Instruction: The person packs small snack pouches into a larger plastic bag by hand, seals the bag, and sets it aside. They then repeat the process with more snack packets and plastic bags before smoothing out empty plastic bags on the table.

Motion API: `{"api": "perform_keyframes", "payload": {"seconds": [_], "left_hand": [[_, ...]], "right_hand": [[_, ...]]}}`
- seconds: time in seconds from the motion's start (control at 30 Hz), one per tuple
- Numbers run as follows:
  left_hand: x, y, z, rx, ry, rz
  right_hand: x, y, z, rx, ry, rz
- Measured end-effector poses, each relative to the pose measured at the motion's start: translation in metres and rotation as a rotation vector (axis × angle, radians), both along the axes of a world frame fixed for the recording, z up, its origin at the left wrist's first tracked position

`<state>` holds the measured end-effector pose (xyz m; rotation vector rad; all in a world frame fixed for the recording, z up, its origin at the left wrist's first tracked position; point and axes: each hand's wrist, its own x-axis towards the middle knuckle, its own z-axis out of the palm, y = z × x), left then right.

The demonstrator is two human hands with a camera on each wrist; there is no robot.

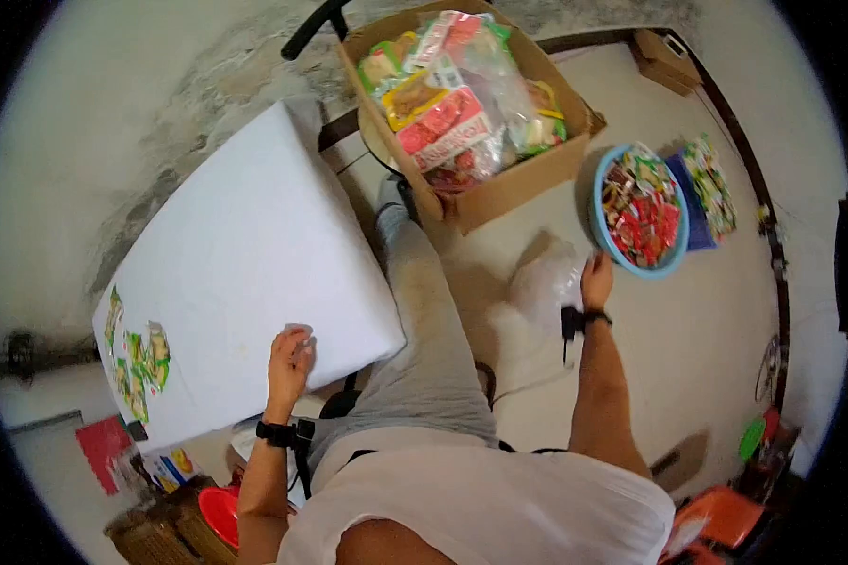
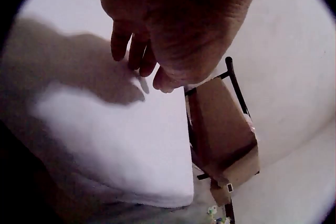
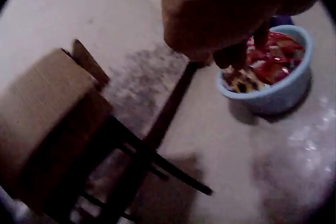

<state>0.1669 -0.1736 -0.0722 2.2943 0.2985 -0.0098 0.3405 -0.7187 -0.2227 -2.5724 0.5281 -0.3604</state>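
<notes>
My left hand (image 1: 288, 363) hovers low over the white-covered table (image 1: 245, 245), near its front edge. Its fingers hang loosely bent in the left wrist view, with a shadow on the cloth beneath them and no object visible in them. The right hand (image 1: 596, 281) reaches down to the near rim of a light-blue basin (image 3: 278, 104), its fingers bent downward and overlapping the basin in the right wrist view. Small red packets (image 1: 645, 226) and some green ones fill the basin. Several green-and-white packets (image 1: 146, 358) lie at the table's left end.
A cardboard box (image 1: 509, 193) full of larger snack bags stands beyond my leg. On the floor, a clear plastic bag (image 1: 546, 282) lies left of the right hand. More green packets (image 1: 709, 184) lie on something dark blue (image 1: 690, 202) behind the basin.
</notes>
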Motion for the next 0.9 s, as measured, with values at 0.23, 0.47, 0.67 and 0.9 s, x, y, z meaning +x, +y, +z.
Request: {"api": "perform_keyframes", "payload": {"seconds": [0.23,0.47,0.67,0.9], "left_hand": [[0.004,-0.007,0.018,0.111,0.072,-0.085],[-0.002,-0.012,0.002,-0.001,0.098,-0.040],[-0.012,-0.008,0.006,-0.125,0.033,-0.007],[-0.023,0.000,0.012,-0.201,-0.073,0.017]], "right_hand": [[-0.028,-0.050,-0.204,1.170,0.795,-0.004],[0.015,0.000,-0.173,0.831,0.458,-0.153],[-0.005,-0.077,-0.122,0.248,0.384,0.163],[0.040,-0.087,0.183,-0.050,0.055,0.188]]}}
